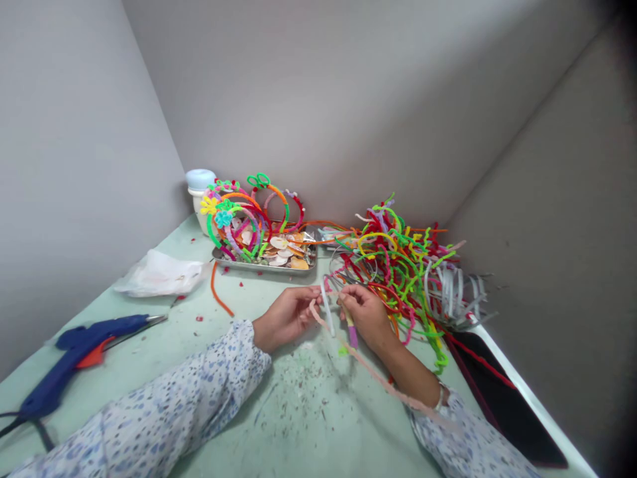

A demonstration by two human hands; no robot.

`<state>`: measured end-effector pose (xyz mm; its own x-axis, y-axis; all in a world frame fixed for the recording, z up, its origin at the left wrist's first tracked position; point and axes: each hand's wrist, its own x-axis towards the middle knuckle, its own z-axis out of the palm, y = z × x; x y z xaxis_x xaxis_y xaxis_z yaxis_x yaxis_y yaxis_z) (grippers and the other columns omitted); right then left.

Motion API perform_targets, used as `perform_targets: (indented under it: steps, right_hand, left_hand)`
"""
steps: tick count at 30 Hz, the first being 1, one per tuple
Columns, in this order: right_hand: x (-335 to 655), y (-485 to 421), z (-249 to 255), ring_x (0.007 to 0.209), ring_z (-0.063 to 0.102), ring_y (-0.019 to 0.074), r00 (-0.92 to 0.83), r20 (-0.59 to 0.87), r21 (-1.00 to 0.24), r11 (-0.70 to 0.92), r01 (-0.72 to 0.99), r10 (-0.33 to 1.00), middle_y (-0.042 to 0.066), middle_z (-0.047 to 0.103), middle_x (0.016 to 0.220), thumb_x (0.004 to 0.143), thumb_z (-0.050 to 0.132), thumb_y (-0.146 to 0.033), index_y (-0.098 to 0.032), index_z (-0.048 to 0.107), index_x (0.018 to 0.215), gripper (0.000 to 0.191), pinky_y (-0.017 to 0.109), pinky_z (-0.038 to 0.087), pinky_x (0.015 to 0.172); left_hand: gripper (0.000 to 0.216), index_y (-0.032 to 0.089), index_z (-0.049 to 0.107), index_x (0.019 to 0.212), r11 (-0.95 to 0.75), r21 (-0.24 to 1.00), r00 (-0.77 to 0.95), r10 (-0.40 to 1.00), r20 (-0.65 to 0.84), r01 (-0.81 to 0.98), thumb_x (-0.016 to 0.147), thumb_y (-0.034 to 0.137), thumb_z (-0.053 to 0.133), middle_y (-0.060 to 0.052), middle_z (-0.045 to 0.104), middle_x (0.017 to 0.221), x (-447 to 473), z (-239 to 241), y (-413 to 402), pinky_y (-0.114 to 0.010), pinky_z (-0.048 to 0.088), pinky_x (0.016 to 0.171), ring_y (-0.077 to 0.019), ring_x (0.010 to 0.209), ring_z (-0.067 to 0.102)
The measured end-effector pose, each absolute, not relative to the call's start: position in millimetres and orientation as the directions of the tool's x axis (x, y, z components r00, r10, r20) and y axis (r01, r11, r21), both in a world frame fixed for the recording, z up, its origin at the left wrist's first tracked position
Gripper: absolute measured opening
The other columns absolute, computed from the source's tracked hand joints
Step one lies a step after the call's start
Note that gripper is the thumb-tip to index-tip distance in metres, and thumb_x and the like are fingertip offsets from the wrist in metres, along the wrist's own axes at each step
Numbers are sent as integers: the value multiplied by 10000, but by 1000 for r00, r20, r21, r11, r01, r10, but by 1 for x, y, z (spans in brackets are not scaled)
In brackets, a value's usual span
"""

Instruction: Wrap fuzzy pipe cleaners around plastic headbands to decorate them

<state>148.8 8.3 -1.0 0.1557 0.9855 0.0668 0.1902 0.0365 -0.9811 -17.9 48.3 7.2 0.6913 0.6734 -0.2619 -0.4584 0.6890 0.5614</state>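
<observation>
Head cam: the left hand (291, 317) has its fingers curled nearly closed, pinching the white band (327, 311) at mid-table. The right hand (367, 315) is pinched shut too, on a tan-and-purple piece (352, 332) just beside it. A pale pink fuzzy stem (371, 370) trails toward the right forearm. Behind, a metal tray (263, 269) holds flat orange-and-white discs (279, 244), plus fuzzy headbands (223, 218). Can't tell what's in the blue-lidded white bottle (200, 180) or crumpled plastic bag (162, 275).
</observation>
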Motion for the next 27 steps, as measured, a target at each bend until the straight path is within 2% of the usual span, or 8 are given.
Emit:
perform_targets:
  steps: [4,7,12,16,19,23,27]
  right_hand:
    - [150,9,-1,422,461,119,193,38,-992,14,122,980,-57,535,476,729,560,-318,-196,551,742,123,233,373,452]
    - [150,10,1,427,469,115,241,6,-995,-17,93,970,-55,547,508,711,566,-326,-194,553,746,138,229,370,442]
    - [149,10,6,439,482,109,289,27,-994,-5,110,957,-33,575,564,698,572,-344,-182,568,737,166,221,361,430]
    - [151,11,5,399,446,102,294,-4,-998,-22,55,956,-35,558,520,703,567,-338,-179,574,753,167,209,311,383]
    - [153,13,1,372,423,98,275,-20,-1000,-25,14,961,-37,541,474,701,587,-364,-176,580,746,194,207,290,371]
    - [155,14,-4,374,423,98,241,-13,-1000,-15,7,971,-35,538,467,717,592,-392,-178,584,759,218,206,293,374]
    - [155,12,-3,394,440,107,208,-6,-999,-15,39,978,-33,537,477,735,568,-351,-182,579,762,172,209,313,383]
  left_hand:
    - [228,98,551,896,685,532,695,682,-227,-499,673,88,503,44,434,564,-22,8,51,-133,192,310,-17,351,280]
    - [274,125,548,920,589,640,631,749,-202,-494,652,80,510,37,461,594,-22,10,49,-143,231,351,-30,387,332]
    - [257,153,610,906,215,933,572,820,-12,-289,664,94,546,13,535,681,-18,9,40,-170,320,482,-64,530,441]
    - [163,145,619,849,-60,992,604,789,116,-111,689,169,637,17,520,699,-15,6,34,-182,314,520,-70,577,429]
    - [184,145,578,816,-53,989,594,794,127,-141,696,245,675,42,477,644,-14,4,34,-180,299,508,-60,547,399]
    - [181,136,592,788,52,982,516,855,51,-184,700,269,676,46,491,593,-15,5,40,-180,294,491,-53,503,386]
    - [260,133,633,901,209,930,459,887,-50,-302,649,174,679,-27,632,779,-19,8,48,-201,403,618,-98,646,550]
